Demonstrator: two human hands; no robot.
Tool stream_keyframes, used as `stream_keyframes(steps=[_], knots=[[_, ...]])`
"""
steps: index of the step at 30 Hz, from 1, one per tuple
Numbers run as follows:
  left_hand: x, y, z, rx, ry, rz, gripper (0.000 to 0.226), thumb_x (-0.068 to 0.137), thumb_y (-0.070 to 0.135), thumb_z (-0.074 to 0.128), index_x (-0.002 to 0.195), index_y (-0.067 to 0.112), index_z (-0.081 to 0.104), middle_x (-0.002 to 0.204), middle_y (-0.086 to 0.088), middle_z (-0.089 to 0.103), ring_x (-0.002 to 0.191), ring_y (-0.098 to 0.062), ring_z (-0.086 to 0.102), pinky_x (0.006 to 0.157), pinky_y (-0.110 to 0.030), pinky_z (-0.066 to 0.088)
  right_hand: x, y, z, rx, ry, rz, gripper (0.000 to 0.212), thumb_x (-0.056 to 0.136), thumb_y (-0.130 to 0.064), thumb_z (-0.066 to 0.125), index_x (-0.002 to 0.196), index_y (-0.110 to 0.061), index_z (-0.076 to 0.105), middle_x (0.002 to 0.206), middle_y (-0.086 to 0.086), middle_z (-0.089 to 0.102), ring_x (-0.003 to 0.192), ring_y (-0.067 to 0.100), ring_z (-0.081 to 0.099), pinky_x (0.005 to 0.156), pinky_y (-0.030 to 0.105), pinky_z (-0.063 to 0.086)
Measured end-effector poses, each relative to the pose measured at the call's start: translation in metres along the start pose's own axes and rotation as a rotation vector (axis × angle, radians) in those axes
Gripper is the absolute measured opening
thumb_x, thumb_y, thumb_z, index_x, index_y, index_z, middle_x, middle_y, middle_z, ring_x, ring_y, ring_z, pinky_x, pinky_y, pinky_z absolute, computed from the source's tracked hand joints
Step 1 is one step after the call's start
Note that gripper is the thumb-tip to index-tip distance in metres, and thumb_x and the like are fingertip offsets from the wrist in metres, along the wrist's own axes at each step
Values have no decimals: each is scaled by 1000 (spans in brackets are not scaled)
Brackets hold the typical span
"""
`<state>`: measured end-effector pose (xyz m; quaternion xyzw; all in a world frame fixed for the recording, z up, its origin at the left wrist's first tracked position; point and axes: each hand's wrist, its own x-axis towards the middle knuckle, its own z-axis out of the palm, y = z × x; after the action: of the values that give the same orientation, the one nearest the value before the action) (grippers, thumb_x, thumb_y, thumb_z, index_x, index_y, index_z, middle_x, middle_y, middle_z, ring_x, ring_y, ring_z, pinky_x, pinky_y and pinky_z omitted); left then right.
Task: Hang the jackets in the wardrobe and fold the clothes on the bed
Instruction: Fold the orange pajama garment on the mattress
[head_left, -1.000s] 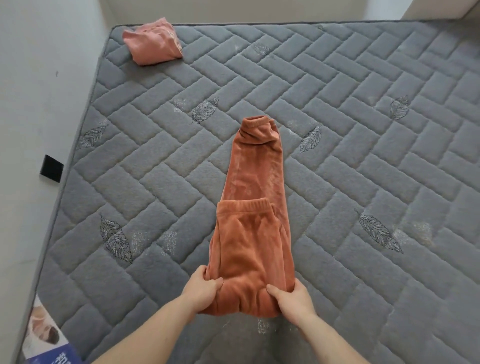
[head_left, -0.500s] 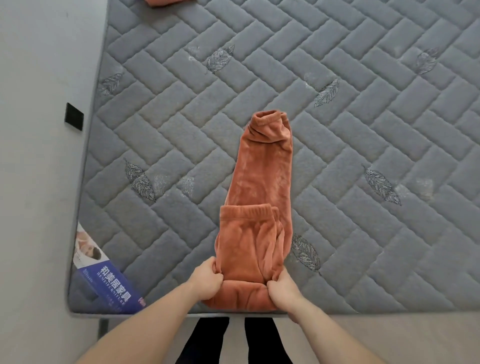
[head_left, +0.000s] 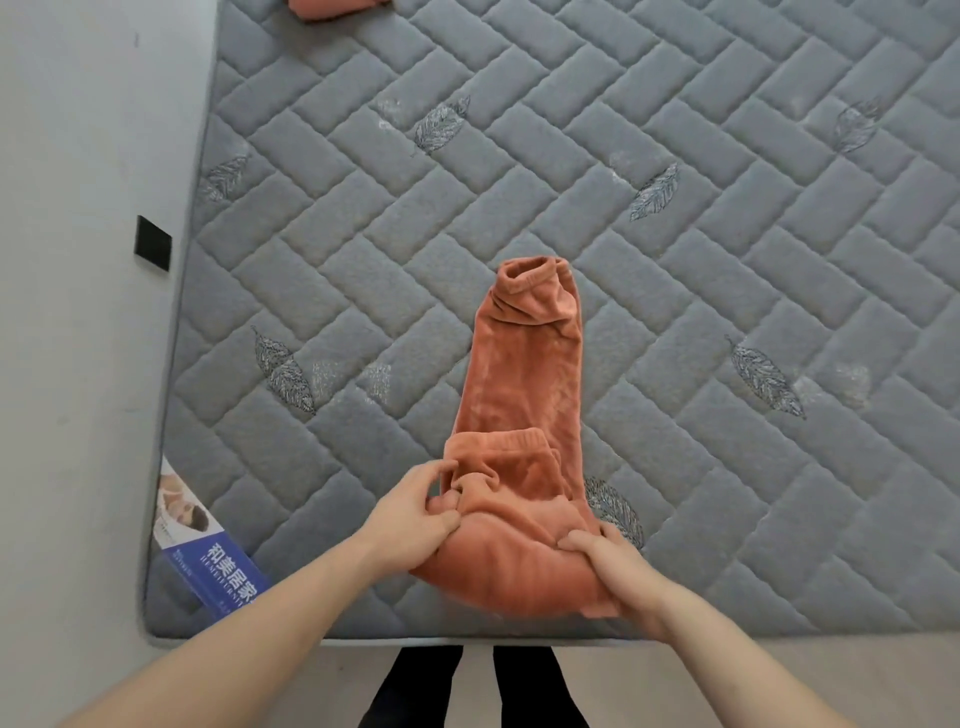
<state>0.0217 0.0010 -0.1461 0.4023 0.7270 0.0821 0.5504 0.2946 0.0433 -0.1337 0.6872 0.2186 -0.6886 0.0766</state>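
Note:
A rust-orange fleece garment (head_left: 524, 384) lies lengthwise on the grey quilted mattress (head_left: 675, 291), its cuffed far end pointing away from me. The near end is doubled over into a thick roll by the mattress's front edge. My left hand (head_left: 415, 512) pinches the folded layer on its left side. My right hand (head_left: 613, 571) grips the roll from the right, thumb on top. A second folded orange garment (head_left: 332, 6) shows only partly at the top edge of the mattress.
A white wall or floor runs along the mattress's left side, with a small black square (head_left: 153, 243) on it. A blue printed label (head_left: 208, 561) sits at the mattress's near left corner. My dark trouser legs (head_left: 467, 686) stand below the front edge.
The near end of the garment has been rolled up further away from me, bunching into a thicker fold. My left hand shifted up onto the folded layer. The view has tilted down.

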Motion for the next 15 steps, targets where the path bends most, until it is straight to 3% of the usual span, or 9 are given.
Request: stream_keyframes(steps=[3, 5, 7, 9, 12, 15], knots=[[25, 27, -27, -202, 15, 50, 20, 90, 35, 65, 106, 39, 77, 125, 28, 64, 111, 5, 60, 98, -23, 44, -9, -42, -16, 72, -50, -111, 87, 59, -59, 79, 137, -59, 40, 134, -22, 55, 99, 17, 74, 61, 33, 60], [45, 51, -46, -399, 37, 42, 23, 84, 43, 65, 90, 29, 81, 106, 18, 73, 95, -1, 65, 82, -26, 49, -13, -71, -25, 107, -98, -179, 57, 69, -69, 72, 124, -56, 63, 132, -13, 63, 91, 15, 77, 57, 28, 57], [66, 77, -64, -551, 86, 8, 36, 74, 58, 60, 78, 27, 78, 91, 6, 67, 82, -10, 61, 67, -26, 48, -11, -98, -34, 199, -134, -193, 49, 87, -71, 59, 122, -40, 73, 119, 0, 75, 92, 20, 78, 51, 24, 56], [90, 101, -76, -642, 68, 22, 45, 71, 68, 57, 84, 29, 76, 88, 3, 66, 81, -11, 61, 64, -28, 48, -4, -125, -40, 316, -129, -225, 53, 95, -71, 45, 119, -35, 76, 118, 5, 77, 99, 24, 77, 48, 22, 56], [126, 131, -90, -679, 158, 59, 66, 70, 71, 61, 105, 18, 75, 102, -4, 71, 85, -16, 63, 71, -35, 51, 10, -169, -42, 408, -75, -309, 65, 94, -76, 38, 113, -29, 78, 118, 7, 77, 104, 24, 75, 45, 20, 50], [159, 153, -103, -639, 259, 68, 68, 65, 73, 65, 111, 22, 70, 94, 2, 69, 73, -10, 64, 62, -29, 53, 26, -210, -42, 458, -32, -369, 68, 95, -77, 34, 125, -27, 68, 114, 4, 78, 99, 21, 77, 45, 20, 47]])
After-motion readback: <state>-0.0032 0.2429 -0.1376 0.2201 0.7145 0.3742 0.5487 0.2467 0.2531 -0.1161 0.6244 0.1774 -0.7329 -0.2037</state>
